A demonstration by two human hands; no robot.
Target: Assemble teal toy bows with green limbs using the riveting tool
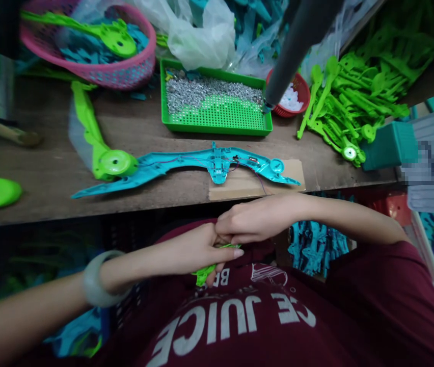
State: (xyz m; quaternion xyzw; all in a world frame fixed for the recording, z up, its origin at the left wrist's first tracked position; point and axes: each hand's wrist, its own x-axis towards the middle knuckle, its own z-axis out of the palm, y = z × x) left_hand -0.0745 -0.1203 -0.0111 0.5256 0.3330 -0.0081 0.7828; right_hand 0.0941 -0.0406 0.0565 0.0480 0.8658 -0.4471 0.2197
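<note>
My left hand [196, 251] is closed round a small green plastic part [205, 273], held low over my lap below the table edge. My right hand [253, 220] meets it from the right, fingers pinched on the same green part. Both hands touch each other. On the table just above them lies a long teal plastic bow shell [186, 171] with thin wires running through its middle, its right end resting on a piece of cardboard [245, 184]. A lime green bow piece [100, 148] lies at the shell's left end.
A green tray [217, 104] holds several small metal screws. Behind it stand a pink basket [98, 63] of parts, a small red bowl [297, 94] and clear plastic bags. A pile of green parts [350, 104] fills the right. A grey pole [297, 46] slants down.
</note>
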